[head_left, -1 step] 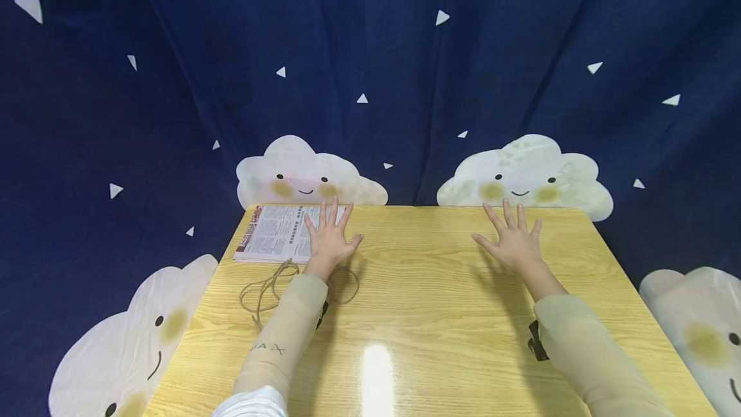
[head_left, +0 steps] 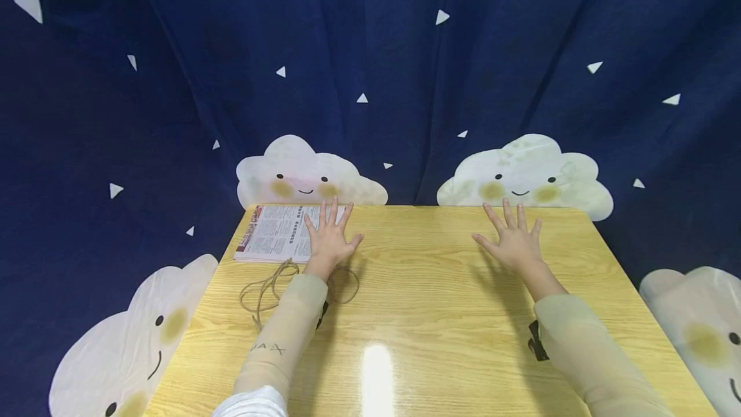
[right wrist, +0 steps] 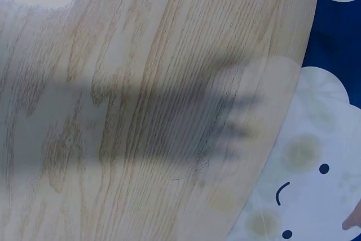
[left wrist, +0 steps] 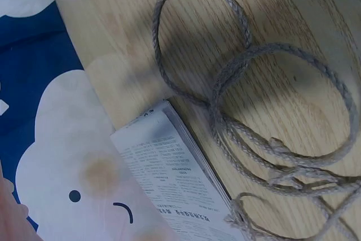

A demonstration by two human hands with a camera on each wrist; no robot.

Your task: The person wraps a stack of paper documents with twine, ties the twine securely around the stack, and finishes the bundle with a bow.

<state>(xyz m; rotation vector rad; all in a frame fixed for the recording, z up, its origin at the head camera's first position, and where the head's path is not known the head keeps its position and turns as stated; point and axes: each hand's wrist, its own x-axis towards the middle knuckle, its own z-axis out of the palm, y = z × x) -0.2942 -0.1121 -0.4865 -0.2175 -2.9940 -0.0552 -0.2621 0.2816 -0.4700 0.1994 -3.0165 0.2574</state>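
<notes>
In the head view my left hand (head_left: pixel 331 241) has its fingers spread and covers the right part of a folded stack of newspapers (head_left: pixel 272 230); whether it touches the paper I cannot tell. Below that stack a loosely coiled braided cord (head_left: pixel 266 288) lies partly hidden under my left forearm. The left wrist view shows the cord (left wrist: pixel 248 55) in several loops beside the newspaper stack (left wrist: pixel 163 162). My right hand (head_left: pixel 514 244) is held with spread fingers over the right side of the table, holding nothing. Its shadow falls on the wood in the right wrist view.
The wooden table (head_left: pixel 417 301) has rounded far corners. Behind it and at both sides hangs a dark blue curtain (head_left: pixel 405 69) with white triangles and smiling clouds. A bright light reflection (head_left: pixel 377 378) sits near the table's front middle.
</notes>
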